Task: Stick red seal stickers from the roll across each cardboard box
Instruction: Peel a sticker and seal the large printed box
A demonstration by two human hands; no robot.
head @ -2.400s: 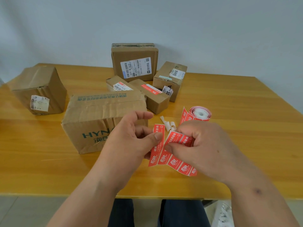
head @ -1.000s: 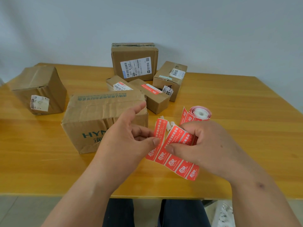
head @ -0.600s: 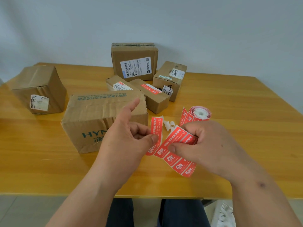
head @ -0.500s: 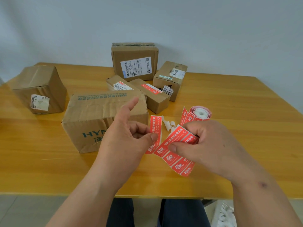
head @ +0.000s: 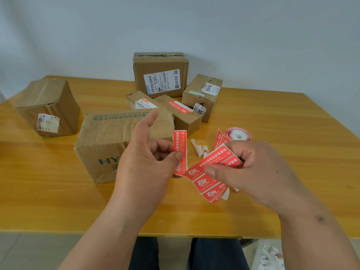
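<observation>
My left hand pinches a single red seal sticker between thumb and fingers, held upright and separate from the strip. My right hand grips the strip of red stickers that trails back to the sticker roll lying on the wooden table. Both hands hover just right of the large cardboard box with teal printing. A small box behind it bears a red sticker on its top.
Several more cardboard boxes stand on the table: one at the left, one at the back, one to its right, and a flat one. Curled white backing scraps lie near the roll. The table's front edge is close below my forearms.
My left hand has peeled one sticker away from the strip and lifted it up and left. My right hand tilted the strip and kept hold of it.
</observation>
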